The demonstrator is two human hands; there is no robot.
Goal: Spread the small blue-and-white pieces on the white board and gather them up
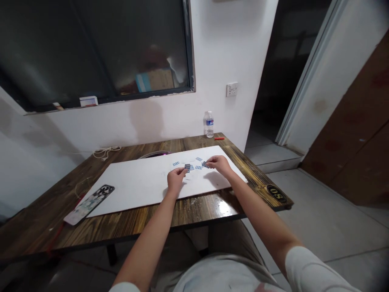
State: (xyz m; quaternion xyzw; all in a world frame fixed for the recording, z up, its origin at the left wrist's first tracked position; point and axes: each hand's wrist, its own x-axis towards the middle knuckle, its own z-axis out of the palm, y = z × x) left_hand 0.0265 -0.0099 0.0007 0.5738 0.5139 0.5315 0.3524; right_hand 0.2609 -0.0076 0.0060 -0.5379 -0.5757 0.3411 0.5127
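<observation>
My left hand (175, 180) pinches a small dark rectangular card (187, 166) between thumb and fingers, just above a white board. To the right, my right hand (220, 164) grips another small dark card (204, 164) at its fingertips. Several small blue-and-white striped pieces lie on the white board (133, 186) around and between the hands, among them one piece (176, 164) at the left and another piece (199, 159) farther back. Their markings are too small to read, and I cannot tell how many cards each hand holds.
The board lies on a dark wooden table (45, 219). A phone (89, 205) overlaps its left edge. A white cable (105, 152), a clear water bottle (209, 125) and a red stick-like object (219, 138) sit toward the wall. A round rim (154, 154) shows behind the board.
</observation>
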